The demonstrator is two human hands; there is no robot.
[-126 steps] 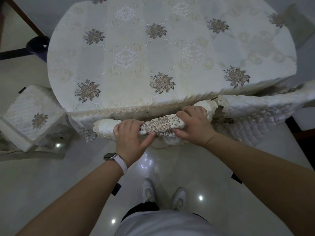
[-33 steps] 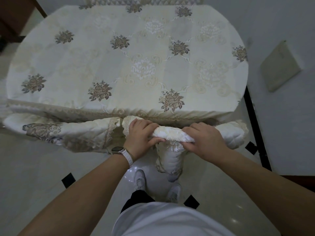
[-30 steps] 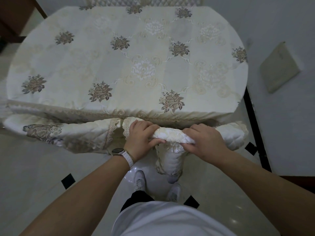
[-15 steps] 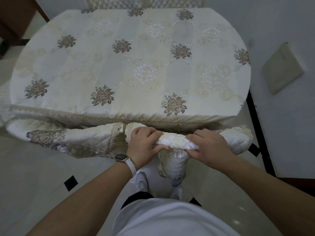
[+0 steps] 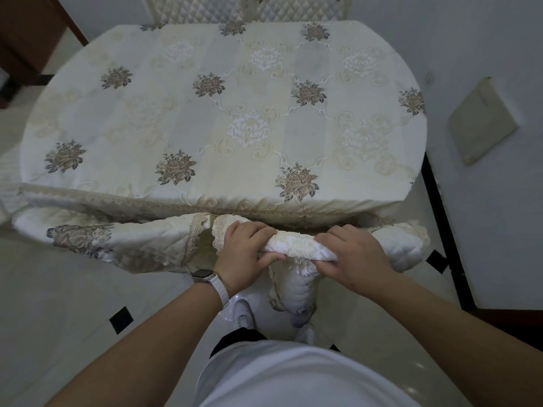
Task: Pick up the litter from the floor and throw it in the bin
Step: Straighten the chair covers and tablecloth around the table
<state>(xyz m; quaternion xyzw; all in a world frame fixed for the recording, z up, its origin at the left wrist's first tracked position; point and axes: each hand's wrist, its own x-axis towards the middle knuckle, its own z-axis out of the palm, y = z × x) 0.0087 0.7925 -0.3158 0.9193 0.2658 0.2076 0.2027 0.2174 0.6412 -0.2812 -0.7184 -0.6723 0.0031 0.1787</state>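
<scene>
I stand at the near edge of an oval table (image 5: 223, 118) under a cream flowered cloth. Both my hands grip the padded top rail of a chair (image 5: 299, 249) tucked against that edge, in a white quilted cover. My left hand (image 5: 245, 254), with a white watch on the wrist, holds the rail's left part. My right hand (image 5: 352, 258) holds it further right. No litter and no bin show in the head view.
A second covered chair (image 5: 97, 239) stands to the left of the held one, and another chair back (image 5: 244, 8) rises beyond the table. A white wall with a beige plate (image 5: 482, 121) runs along the right. Glossy pale floor tiles (image 5: 58, 304) spread to the left.
Since 4.2 s ago I have moved from one chair to another further right along the table. Over the last second the view has shifted slightly closer; both hands keep their hold.
</scene>
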